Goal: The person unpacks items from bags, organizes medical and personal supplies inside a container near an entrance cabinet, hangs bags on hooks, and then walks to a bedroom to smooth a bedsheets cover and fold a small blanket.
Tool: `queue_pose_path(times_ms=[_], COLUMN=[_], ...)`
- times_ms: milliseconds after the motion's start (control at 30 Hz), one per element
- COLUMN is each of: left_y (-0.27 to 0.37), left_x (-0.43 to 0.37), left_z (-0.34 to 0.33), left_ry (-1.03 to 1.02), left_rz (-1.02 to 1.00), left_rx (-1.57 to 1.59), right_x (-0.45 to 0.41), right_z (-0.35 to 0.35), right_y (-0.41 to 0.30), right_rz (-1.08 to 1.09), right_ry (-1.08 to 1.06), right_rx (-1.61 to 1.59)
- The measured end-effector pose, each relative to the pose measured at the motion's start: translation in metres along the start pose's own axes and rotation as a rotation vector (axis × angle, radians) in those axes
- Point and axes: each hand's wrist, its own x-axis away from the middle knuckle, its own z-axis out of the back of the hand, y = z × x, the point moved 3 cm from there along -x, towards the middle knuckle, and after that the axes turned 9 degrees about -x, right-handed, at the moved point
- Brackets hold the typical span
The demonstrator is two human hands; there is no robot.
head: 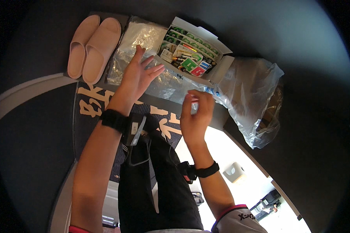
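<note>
My left hand [140, 74] is raised with its fingers spread, holding nothing, over flat clear plastic bags [134, 38]. Just right of it lies an open white cardboard box [226, 68]. Packs of button cells [197, 42] stand in rows inside, with loose cylindrical batteries and small cards, among them a green card [189, 64] and a red card [197, 71]. My right hand [197, 116] hovers below the box, thumb and fingers curled towards each other near the clear plastic. Whether something small is pinched between its fingertips cannot be made out.
Pink slide slippers [97, 52] lie at the left on the dark shelf. A large clear plastic bag [250, 87] bulges at the right, with brown cardboard [269, 112] partly showing. Below is a dark doormat [89, 102] with large characters. Straps and a cable [140, 163] hang at my wrists.
</note>
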Motion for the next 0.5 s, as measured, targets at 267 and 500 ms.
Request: queue_pose_path(times_ms=[267, 500], left_y=[-0.014, -0.031], left_x=[-0.012, -0.005], left_z=[-0.024, 0.041], left_ry=[0.02, 0.174], left_rz=[-0.049, -0.127], left_rx=[0.223, -0.549], right_x=[-0.008, 0.013], right_z=[-0.042, -0.042], right_y=[0.098, 0.107], right_rz=[-0.924, -0.917], right_ry=[0.018, -0.064], right_rx=[-1.567, -1.049])
